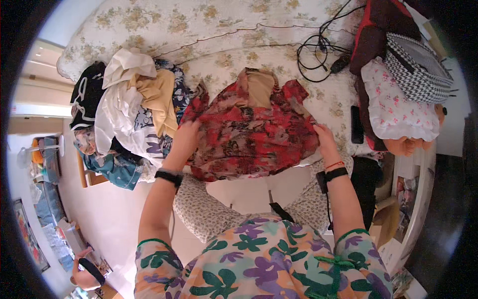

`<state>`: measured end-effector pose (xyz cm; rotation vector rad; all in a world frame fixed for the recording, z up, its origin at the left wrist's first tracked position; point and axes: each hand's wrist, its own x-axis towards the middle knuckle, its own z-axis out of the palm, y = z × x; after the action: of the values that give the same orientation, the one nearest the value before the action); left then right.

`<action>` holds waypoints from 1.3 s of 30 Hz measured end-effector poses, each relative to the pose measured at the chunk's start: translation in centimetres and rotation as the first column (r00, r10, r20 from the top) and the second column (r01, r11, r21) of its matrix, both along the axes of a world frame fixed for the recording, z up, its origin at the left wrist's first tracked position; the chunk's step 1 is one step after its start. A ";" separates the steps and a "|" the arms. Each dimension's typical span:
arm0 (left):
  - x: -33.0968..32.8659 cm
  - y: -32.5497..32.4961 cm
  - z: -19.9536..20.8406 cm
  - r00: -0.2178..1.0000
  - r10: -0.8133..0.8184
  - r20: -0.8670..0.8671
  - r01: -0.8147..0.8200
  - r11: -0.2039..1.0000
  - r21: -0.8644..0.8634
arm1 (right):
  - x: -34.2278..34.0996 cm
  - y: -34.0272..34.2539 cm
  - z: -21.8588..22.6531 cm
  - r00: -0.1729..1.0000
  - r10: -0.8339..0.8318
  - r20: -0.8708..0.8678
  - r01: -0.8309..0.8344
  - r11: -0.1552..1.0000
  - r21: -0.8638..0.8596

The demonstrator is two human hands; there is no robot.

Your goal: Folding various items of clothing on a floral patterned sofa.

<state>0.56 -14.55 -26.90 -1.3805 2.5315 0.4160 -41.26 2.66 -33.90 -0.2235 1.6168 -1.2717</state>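
A red and brown patterned shirt (254, 134) lies spread on the bed in front of me, its collar pointing away and its hem toward me. My left hand (187, 139) is closed on the shirt's left side, below the left sleeve. On the opposite side my right hand (326, 141) pinches the right edge, fingers bent around the fabric. Both short sleeves stick out at the far corners, and the tan inner side of the neck shows. The fingertips of my left hand are partly hidden.
A heap of clothes (132, 107) in white, yellow, navy and teal lies left of the shirt. The floral bedspread (226, 60) extends behind it. Black cables (318, 55) coil at the far right. A dark phone (356, 124), a floral pillow (393, 107) and a houndstooth bag (420, 70) are on the right.
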 end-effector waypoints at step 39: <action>4.2 2.6 37.8 -0.054 0.073 -0.996 -0.208 0.975 0.083 | -3.0 -6.3 45.5 0.768 -0.013 -0.641 -0.512 0.590 -0.624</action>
<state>4.80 -11.94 10.90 -1.6894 3.3957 2.1837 -44.25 -3.59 11.60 -1.5112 1.2985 -1.6920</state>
